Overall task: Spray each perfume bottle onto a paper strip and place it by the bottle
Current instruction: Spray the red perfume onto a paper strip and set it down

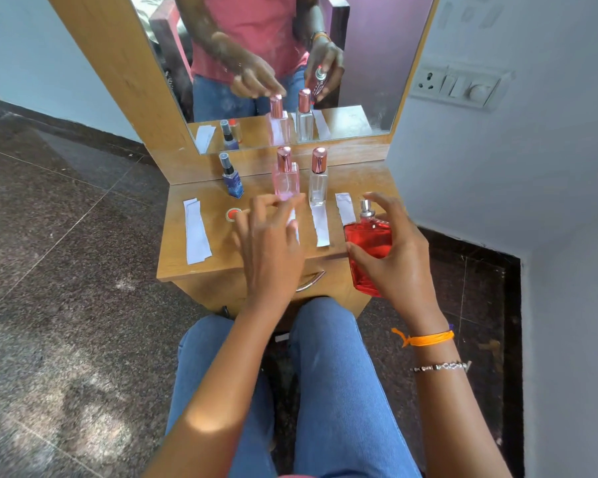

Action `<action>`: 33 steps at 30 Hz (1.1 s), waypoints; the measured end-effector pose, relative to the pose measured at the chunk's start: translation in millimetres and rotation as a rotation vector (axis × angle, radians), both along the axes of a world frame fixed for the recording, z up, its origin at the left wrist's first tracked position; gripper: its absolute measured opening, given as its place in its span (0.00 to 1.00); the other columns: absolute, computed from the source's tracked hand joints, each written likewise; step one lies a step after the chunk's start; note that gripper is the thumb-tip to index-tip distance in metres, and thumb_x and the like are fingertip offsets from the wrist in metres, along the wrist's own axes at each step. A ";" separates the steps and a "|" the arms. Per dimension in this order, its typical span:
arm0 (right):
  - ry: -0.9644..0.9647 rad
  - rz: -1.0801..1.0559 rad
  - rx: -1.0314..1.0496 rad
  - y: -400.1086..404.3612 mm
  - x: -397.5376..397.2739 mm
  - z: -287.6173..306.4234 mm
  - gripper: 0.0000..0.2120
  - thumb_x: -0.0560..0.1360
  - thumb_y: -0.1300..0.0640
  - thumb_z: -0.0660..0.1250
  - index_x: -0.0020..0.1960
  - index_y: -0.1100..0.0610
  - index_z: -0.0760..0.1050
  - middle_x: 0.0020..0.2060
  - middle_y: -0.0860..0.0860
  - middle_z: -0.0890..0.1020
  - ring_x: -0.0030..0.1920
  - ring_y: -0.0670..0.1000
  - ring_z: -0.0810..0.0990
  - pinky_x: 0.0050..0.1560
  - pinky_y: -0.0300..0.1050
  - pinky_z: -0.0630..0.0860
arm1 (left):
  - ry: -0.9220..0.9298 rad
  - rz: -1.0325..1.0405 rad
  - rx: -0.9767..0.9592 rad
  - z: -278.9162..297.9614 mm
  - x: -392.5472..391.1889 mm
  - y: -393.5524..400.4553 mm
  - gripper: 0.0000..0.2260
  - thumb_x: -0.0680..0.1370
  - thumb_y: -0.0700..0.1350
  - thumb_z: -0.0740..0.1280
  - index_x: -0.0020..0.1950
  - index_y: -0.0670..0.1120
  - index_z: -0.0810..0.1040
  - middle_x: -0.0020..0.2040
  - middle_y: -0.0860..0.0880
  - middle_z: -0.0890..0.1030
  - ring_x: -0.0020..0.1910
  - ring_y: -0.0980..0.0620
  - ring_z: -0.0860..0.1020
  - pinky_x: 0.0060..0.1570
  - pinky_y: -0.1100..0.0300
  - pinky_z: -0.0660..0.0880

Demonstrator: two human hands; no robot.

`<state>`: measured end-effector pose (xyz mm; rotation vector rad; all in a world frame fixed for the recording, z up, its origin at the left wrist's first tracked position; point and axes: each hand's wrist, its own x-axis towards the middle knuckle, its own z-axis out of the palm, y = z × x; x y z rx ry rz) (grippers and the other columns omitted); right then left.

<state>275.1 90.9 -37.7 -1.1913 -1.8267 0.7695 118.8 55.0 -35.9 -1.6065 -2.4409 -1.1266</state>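
Wooden dresser top (221, 260) | right hand (399, 257) grips red bottle (368, 243) | left hand (271, 236) spread, hiding paper strip (293, 215)

Soft, even daylight, bright enough throughout, with wide-angle bending at the edges.

A sunlit patch falls on the left forearm (204, 419) low in the view, and paler dappled patches lie on the dark stone floor (66, 391) at lower left, which suggests light from behind or to the left. Shadows on the wooden counter (218, 262) are faint and short. The mirror (290, 63) looks hazy and smudged, so its reflections are dull. The red bottle (370, 250) glows translucent, with small highlights on the glass. The left hand (270, 243) is slightly motion-blurred at the fingertips. Straight lines of wall and floor bow outward near the borders, and fine detail is soft overall.
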 end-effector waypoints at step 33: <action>0.154 0.425 -0.151 -40.5 -64.3 -0.2 0.39 0.67 0.63 0.74 0.71 0.44 0.63 0.62 0.44 0.76 0.59 0.47 0.76 0.62 0.49 0.75 | -0.722 -0.371 -0.007 39.9 -53.7 -34.3 0.07 0.75 0.42 0.69 0.50 0.51 0.80 0.45 0.59 0.81 0.43 0.69 0.77 0.49 0.73 0.72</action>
